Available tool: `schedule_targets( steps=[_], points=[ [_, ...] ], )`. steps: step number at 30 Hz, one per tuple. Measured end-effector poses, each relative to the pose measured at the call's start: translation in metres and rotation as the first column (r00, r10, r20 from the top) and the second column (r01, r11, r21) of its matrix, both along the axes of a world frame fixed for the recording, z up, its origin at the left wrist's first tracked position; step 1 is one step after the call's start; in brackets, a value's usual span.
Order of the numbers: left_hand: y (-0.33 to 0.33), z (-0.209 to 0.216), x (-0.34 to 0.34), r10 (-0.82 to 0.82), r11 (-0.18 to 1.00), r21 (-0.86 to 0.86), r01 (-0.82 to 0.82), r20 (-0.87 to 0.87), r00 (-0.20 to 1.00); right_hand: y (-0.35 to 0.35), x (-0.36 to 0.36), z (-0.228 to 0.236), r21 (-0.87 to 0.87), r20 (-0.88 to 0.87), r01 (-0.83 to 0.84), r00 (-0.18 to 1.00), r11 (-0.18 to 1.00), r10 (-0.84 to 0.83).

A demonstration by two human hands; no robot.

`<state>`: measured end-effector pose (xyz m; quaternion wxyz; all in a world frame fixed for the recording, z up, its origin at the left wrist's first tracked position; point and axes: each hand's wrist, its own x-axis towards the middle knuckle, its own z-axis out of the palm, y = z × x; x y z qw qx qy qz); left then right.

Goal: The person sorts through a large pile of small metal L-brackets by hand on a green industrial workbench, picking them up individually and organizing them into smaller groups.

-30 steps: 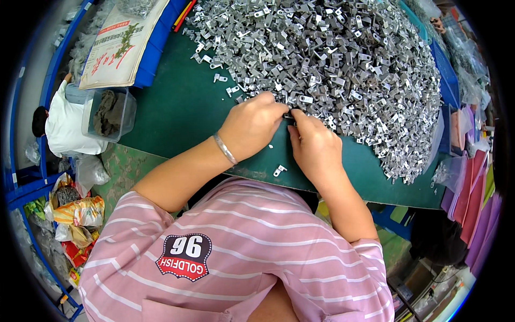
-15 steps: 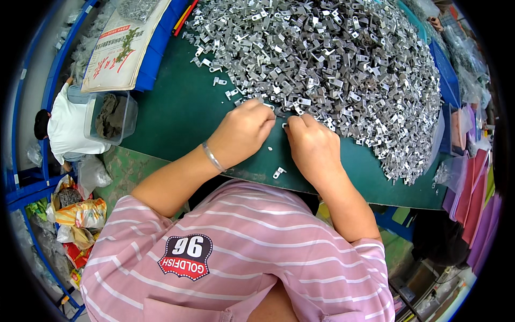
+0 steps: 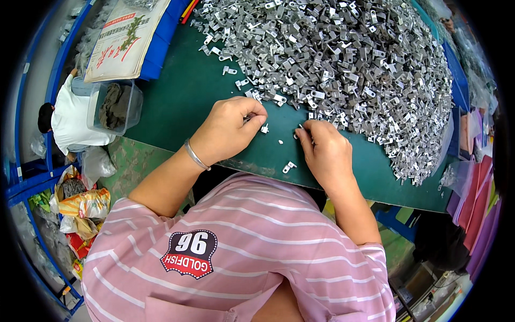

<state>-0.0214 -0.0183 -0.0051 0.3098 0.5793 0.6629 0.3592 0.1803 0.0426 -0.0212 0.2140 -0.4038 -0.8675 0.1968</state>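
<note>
My left hand is curled above the green table, thumb against the fingers. What lies inside its grip is mostly hidden. A small silvery metal piece shows just beside its thumb tip; whether it touches the hand I cannot tell. My right hand pinches a small metal bracket between thumb and forefinger, its end poking out. Between me and the hands, a loose bracket with a hole lies near the table edge, and a tiny pale bit sits farther in. Beyond both hands spreads a big heap of such brackets.
The green tabletop carries a blue bin with printed paper at the far left. A clear plastic tub holding dark cloth stands at the left edge. Farther left, a person in white is near blue shelving. Coloured sheets hang at right.
My hands have drawn apart, widening the gap between their fingertips. A metal piece now shows beside my left thumb. The whole view has shifted slightly.
</note>
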Motion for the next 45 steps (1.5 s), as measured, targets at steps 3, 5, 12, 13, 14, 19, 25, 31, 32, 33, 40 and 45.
schedule_targets(
  steps=[3,5,12,13,14,19,25,31,32,33,40,45],
  points=[
    [-0.001,0.003,0.003,-0.010,1.000,0.008,0.010,0.002,1.000,0.002,0.003,0.004,-0.469,-0.225,-0.053,0.972,0.882,-0.061],
    [-0.004,0.005,0.004,-0.025,1.000,-0.010,0.025,-0.049,0.998,0.005,0.010,0.013,-0.868,-0.382,-0.227,0.873,0.441,-0.303],
    [-0.007,-0.006,0.011,-0.048,0.977,0.195,0.082,-0.172,0.984,0.009,0.021,-0.006,-0.485,-0.371,-0.829,0.484,-0.280,-0.792],
    [-0.008,-0.007,0.015,-0.029,0.950,0.300,0.081,-0.175,0.984,0.009,0.021,-0.006,-0.491,-0.372,-0.827,0.485,-0.276,-0.791],
    [-0.009,-0.007,0.016,-0.008,0.913,0.399,0.081,-0.182,0.983,0.008,0.020,-0.006,-0.491,-0.375,-0.827,0.484,-0.273,-0.791],
    [-0.014,-0.021,0.009,-0.205,0.890,0.361,0.276,-0.225,0.953,0.006,0.021,-0.005,-0.530,-0.426,-0.820,0.478,-0.217,-0.768],
    [-0.018,-0.009,-0.003,-0.125,0.976,0.180,0.123,-0.001,0.992,0.007,0.031,-0.012,-0.482,-0.515,-0.873,0.354,-0.078,-0.781],
    [-0.019,-0.006,0.000,-0.076,0.992,0.093,0.083,-0.070,0.995,0.014,0.040,-0.010,-0.598,-0.621,-0.791,0.354,0.130,-0.699],
    [-0.020,-0.008,0.002,-0.114,0.991,0.056,0.121,-0.113,0.987,0.017,0.038,-0.005,-0.711,-0.604,-0.684,0.474,0.165,-0.640],
    [-0.021,-0.015,0.005,-0.128,0.983,0.102,0.152,-0.211,0.969,0.017,0.033,0.003,-0.843,-0.533,-0.469,0.657,0.265,-0.534],
    [-0.017,-0.009,0.005,-0.062,0.992,-0.070,0.106,0.463,0.884,0.012,-0.017,0.008,0.151,0.064,0.011,0.998,0.988,-0.021],
    [-0.020,-0.019,-0.006,-0.010,0.963,-0.008,0.270,0.998,0.066,0.018,-0.029,0.005,0.244,0.227,-0.006,0.973,0.970,-0.051]
  ],
)
